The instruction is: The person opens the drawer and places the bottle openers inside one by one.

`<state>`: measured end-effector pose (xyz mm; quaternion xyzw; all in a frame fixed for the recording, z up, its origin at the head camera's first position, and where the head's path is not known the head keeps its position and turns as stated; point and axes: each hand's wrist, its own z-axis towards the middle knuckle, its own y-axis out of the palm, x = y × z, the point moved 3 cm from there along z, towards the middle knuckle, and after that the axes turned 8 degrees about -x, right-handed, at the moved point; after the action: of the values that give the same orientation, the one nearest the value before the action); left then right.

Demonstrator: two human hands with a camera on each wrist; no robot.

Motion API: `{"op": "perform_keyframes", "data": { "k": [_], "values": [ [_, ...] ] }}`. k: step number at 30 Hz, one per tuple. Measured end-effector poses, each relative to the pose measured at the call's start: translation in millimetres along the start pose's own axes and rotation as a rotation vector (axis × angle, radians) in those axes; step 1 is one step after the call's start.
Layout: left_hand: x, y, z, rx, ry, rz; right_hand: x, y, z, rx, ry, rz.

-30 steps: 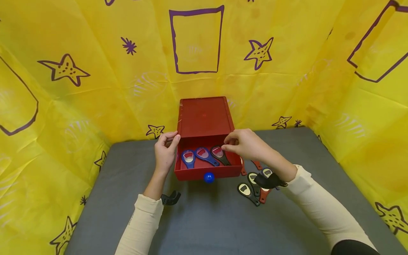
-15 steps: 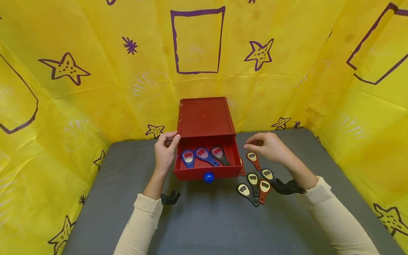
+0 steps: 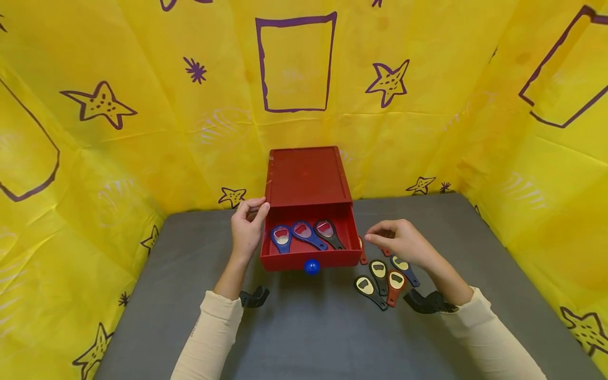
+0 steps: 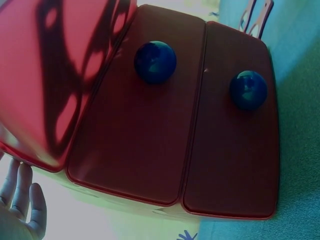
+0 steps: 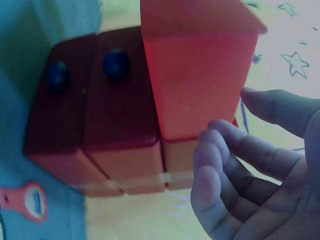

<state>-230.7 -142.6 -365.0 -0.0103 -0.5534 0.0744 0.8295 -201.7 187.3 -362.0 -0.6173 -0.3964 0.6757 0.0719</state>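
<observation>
A red drawer cabinet (image 3: 306,179) has its top drawer (image 3: 285,262) pulled out. In the drawer lie two blue bottle openers (image 3: 310,239) and a black bottle opener (image 3: 335,241), side by side. My left hand (image 3: 246,229) touches the left side of the cabinet by the open drawer, its fingers extended in the left wrist view. To the right of the drawer hovers my right hand (image 3: 404,244), loosely curled around nothing. Below it several bottle openers lie on the table, among them a black one (image 3: 379,302), a red one (image 3: 392,297) and a blue one (image 3: 411,276).
Two closed lower drawers (image 4: 135,130) with blue knobs (image 4: 155,62) sit under the open one. The open drawer has a blue knob (image 3: 312,267) too. A yellow patterned cloth (image 3: 190,148) rises behind and beside the grey table (image 3: 304,338).
My right hand has left the drawer's right side, moving right and then slightly down over the openers on the table. My left hand stays at the cabinet's left side.
</observation>
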Motion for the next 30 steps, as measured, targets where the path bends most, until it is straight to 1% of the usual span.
{"op": "perform_keyframes", "data": {
  "k": [2, 6, 11, 14, 20, 27, 30],
  "values": [
    [-0.6, 0.5, -0.3, -0.003, 0.005, 0.001, 2.1, 5.5, -5.0, -0.022, 0.007, 0.078],
    [-1.3, 1.2, -0.4, -0.001, 0.018, 0.0, 4.5, 18.3, -12.9, -0.067, -0.014, 0.222],
    [-0.2, 1.0, 0.0, 0.004, 0.024, -0.007, 6.5, 35.1, -18.0, -0.155, -0.045, 0.341],
    [0.3, 0.6, 0.0, 0.003, 0.023, -0.004, 6.8, 40.6, -20.0, -0.171, -0.041, 0.392],
    [-0.4, -0.1, -0.4, 0.006, 0.018, -0.006, 2.7, 45.6, -24.1, -0.142, -0.016, 0.425],
    [-1.2, 0.1, 0.1, 0.01, 0.023, -0.007, -2.2, 51.5, -28.7, -0.055, 0.038, 0.412],
    [-0.6, 0.8, 0.3, 0.006, 0.022, -0.003, -3.8, 55.9, -29.9, -0.065, 0.034, 0.404]
  ]
}}
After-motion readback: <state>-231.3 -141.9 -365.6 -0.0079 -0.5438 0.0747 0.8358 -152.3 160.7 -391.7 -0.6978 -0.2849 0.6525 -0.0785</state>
